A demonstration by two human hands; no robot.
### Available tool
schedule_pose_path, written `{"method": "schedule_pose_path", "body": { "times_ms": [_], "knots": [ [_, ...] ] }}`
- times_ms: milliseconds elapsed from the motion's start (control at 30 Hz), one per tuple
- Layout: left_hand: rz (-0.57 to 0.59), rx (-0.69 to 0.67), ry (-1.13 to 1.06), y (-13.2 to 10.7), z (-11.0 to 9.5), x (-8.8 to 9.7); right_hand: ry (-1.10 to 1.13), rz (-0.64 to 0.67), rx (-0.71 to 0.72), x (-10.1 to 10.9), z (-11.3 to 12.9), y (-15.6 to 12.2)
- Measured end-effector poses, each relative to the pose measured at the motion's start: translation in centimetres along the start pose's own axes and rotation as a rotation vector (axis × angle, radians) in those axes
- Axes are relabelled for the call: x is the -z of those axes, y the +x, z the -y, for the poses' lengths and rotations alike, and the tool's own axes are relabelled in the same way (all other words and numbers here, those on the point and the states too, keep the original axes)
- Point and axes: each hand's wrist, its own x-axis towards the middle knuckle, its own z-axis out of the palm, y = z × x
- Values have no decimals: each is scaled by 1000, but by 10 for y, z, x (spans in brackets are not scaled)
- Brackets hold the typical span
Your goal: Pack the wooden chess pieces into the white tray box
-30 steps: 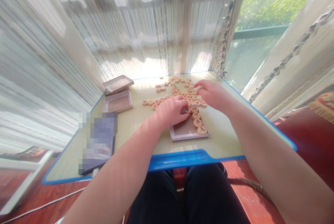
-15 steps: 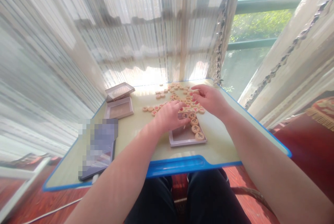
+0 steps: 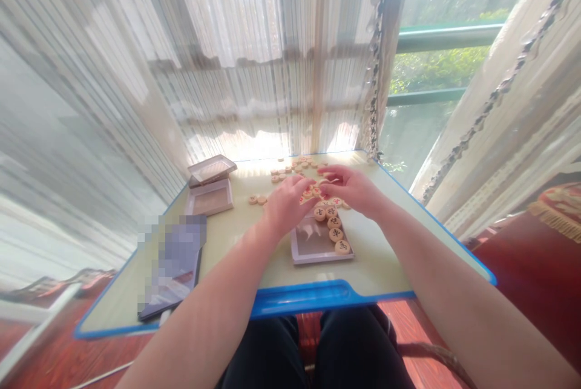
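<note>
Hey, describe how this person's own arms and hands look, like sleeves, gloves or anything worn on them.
Both forearms are bare as far as they show, with no sleeve in view. The left hand and the right hand wear no gloves, and neither wrist shows a watch or bracelet. The fingers are too small and soft to rule out a ring.

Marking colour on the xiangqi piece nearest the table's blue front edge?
Black, on a tan xiangqi piece; the head view shows it best.
</note>
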Motion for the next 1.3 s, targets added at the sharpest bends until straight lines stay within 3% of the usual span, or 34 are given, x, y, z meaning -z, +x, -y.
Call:
{"method": "schedule_pose_path", "body": {
  "times_ms": [233, 500, 700, 900, 1100, 1200, 1300],
  "knots": [
    [-173, -3, -4, 0, -2, 2, 108, 62, -5, 1, -2, 1],
    [-121, -7, -50, 2, -4, 7, 38, 72, 15, 5, 3, -2],
    [39, 47, -150, 3, -6, 11, -111, 100, -37, 6, -2, 0],
    [-55, 52, -302, 3, -9, 13, -99, 76, -78, 3, 3, -1],
    [-91, 49, -285, 4, -7, 16, -52, 124, -128, 7, 1, 0],
    [93, 89, -253, 5, -6, 26, -7, 75, -195, 11, -3, 4],
    [471, 140, -166, 5, -6, 40, -5, -98, -221, 14, -7, 8]
  ]
}}
